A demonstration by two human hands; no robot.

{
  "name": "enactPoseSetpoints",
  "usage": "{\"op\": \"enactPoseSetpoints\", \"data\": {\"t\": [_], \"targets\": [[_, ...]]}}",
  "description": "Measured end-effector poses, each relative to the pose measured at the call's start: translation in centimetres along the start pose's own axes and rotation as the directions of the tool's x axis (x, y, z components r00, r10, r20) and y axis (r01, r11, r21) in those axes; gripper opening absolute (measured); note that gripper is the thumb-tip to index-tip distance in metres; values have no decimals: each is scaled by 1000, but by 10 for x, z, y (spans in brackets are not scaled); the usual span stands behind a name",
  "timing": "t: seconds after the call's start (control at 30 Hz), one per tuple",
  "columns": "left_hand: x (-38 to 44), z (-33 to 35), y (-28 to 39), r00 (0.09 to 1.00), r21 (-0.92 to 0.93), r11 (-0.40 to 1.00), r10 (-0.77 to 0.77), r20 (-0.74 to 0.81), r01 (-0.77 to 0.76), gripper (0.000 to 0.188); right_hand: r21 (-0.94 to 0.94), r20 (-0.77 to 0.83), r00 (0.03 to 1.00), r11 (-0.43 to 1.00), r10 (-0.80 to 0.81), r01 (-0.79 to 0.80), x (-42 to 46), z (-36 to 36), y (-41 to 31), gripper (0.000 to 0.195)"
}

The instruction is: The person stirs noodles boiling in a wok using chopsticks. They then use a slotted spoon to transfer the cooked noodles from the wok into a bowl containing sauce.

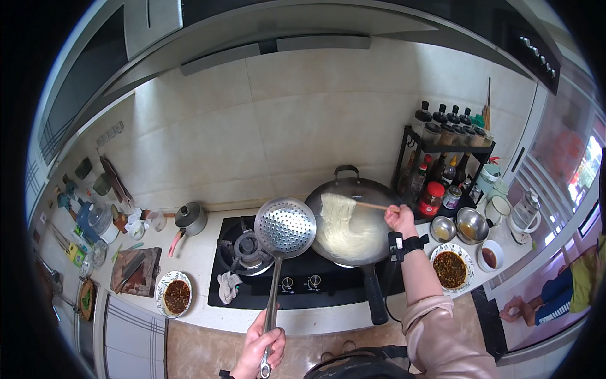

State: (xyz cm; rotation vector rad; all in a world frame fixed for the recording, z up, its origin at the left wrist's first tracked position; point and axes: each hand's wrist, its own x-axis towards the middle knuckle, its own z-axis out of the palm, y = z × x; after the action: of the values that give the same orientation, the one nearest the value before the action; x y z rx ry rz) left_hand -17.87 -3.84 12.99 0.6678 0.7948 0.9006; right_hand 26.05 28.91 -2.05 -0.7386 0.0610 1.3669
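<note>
My left hand [262,343] grips the long handle of a perforated metal skimmer ladle [285,226], whose bowl hangs over the stove between the left burner and the wok. In my right hand [400,219] are wooden chopsticks [371,205], reaching over the wok [364,189]. Pale thin noodles [337,213] drape from the chopsticks, and their lower part lies in the wok, slightly blurred. The wok sits on the right side of the black gas stove [303,298], its black handle [375,296] pointing towards me.
Left of the stove are a lidded saucepan [191,219], a cutting board [154,265] with a cleaver [131,267], and a bowl of dark sauce [161,303]. At right stand a spice rack [473,148], metal bowls [472,225] and another sauce bowl [467,265]. A person [558,289] is at far right.
</note>
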Motion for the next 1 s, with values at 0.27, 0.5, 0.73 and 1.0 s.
{"op": "enactPoseSetpoints", "data": {"t": [0.27,0.5,0.73,1.0], "targets": [[15,-12,-1,998,24,1000,-4,70,3,47,55,70,959,961,-276,272,-57,73,-63,38],[27,-2,-1,996,35,999,-13,91,10,42,11,154,914,925,-376,379,-105,124,-99,36],[62,27,-8,995,78,997,-23,98,16,12,47,184,869,887,-459,459,-120,155,-127,36],[131,50,-31,981,-128,982,-120,153,140,13,112,364,826,900,-431,421,-151,196,-151,34]]}}
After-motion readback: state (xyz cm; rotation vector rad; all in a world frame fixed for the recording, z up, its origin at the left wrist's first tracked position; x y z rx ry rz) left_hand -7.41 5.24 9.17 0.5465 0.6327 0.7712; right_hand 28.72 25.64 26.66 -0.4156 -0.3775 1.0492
